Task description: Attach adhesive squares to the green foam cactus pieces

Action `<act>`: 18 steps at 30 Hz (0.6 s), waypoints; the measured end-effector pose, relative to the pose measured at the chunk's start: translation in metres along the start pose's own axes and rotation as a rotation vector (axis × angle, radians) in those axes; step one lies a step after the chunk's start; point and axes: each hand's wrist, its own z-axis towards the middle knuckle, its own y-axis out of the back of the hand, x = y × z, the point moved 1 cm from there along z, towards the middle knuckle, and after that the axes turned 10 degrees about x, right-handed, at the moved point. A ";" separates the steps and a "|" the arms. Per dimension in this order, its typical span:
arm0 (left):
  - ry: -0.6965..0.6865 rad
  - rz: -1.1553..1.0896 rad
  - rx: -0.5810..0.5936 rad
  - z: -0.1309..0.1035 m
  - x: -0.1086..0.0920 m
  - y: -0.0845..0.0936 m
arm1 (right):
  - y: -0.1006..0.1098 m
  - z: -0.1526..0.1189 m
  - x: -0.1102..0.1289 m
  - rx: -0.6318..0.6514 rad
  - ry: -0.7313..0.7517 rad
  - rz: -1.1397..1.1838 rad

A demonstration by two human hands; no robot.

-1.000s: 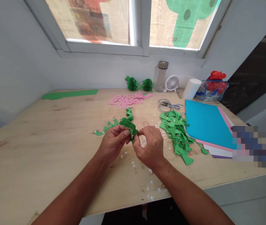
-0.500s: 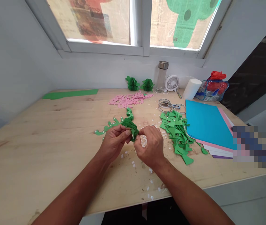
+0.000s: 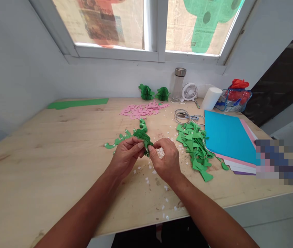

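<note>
From the head camera, I see that my right hand [image 3: 167, 158] has just shifted its thumb up onto the green stack [image 3: 142, 135], so I judge that the left hand [image 3: 126, 151] is now steadying most of it. The left is closed in a pinch on the stack's near left side; the right, loosely curled, has thumb and forefinger at its right edge. The stack is above the worktop [image 3: 45, 165], between green cutouts [image 3: 118, 141] on the left and green scraps [image 3: 195, 148] on the right.

Newspapered window [image 3: 198, 29] (brightly backlit) above wooden table [image 3: 45, 165].
</note>
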 end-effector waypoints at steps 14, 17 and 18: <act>-0.004 -0.072 -0.023 0.001 0.000 0.003 | 0.000 0.002 -0.001 0.067 -0.075 0.205; -0.002 -0.076 -0.015 0.001 -0.001 0.004 | 0.000 0.003 -0.001 0.065 -0.084 0.223; 0.000 -0.081 -0.016 0.001 -0.001 0.005 | 0.000 0.004 -0.001 0.065 -0.087 0.229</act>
